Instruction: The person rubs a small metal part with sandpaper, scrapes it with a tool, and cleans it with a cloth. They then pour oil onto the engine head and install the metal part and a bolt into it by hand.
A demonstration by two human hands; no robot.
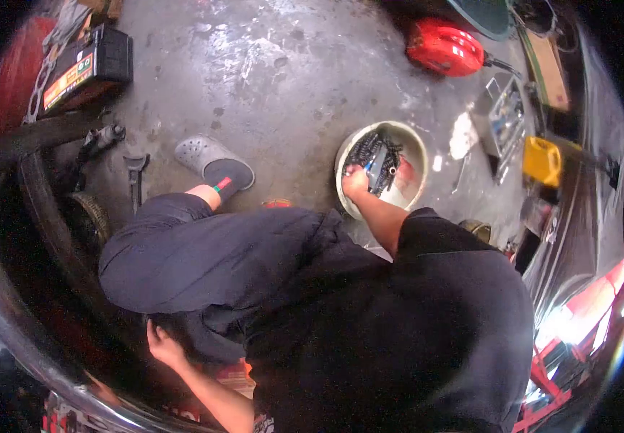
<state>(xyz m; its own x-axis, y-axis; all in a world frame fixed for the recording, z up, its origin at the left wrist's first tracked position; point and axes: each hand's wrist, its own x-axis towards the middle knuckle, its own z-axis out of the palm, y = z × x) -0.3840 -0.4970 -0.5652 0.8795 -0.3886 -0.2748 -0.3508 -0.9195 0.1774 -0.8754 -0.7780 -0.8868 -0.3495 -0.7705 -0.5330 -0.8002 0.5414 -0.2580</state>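
Note:
My right hand (356, 182) reaches inside the rim of a round, pale bucket (422, 155). Its fingers are curled against dark metal parts (380, 148) and a blue-edged tool; what they grip is too small to make out. The bucket also holds a black coiled piece and some reddish and whitish material on its right side. At the lower left, my left hand (165, 348) is beside my bent leg, fingers apart, with nothing visible in it.
A grey clog (207, 155) is on my foot. Left of it are a wrench (136, 180) and a black boxed battery (92, 68). A red container (445, 49), a metal tray (503, 119) and a yellow item (541, 162) stand right. Dark vehicle parts border the left.

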